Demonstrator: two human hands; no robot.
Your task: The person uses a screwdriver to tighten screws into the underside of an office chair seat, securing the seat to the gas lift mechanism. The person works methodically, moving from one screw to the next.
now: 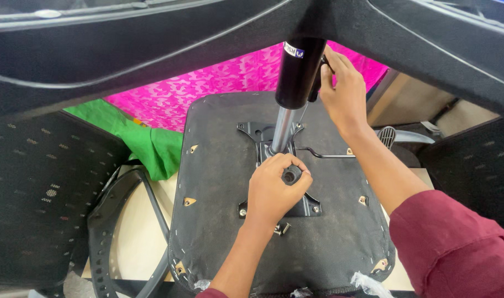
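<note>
Black knob (pixel 291 175): left hand (pixel 274 190) wraps around it, to turn it.
Black cylinder (pixel 299 72): right hand (pixel 343 91) grips it upright, steadying it over the seat (pixel 219 232).

You are in a furniture assembly workshop, the sort where office chairs get put together. An upturned chair seat (pixel 279 221) lies on the pale tabletop (pixel 133 232) with its metal mounting plate (pixel 310 205) and gas lift cylinder (pixel 297 72) showing, mesh backrests (pixel 37 193) stand at both sides, and a loose plastic armrest frame (pixel 117 221) lies beside it.
</note>
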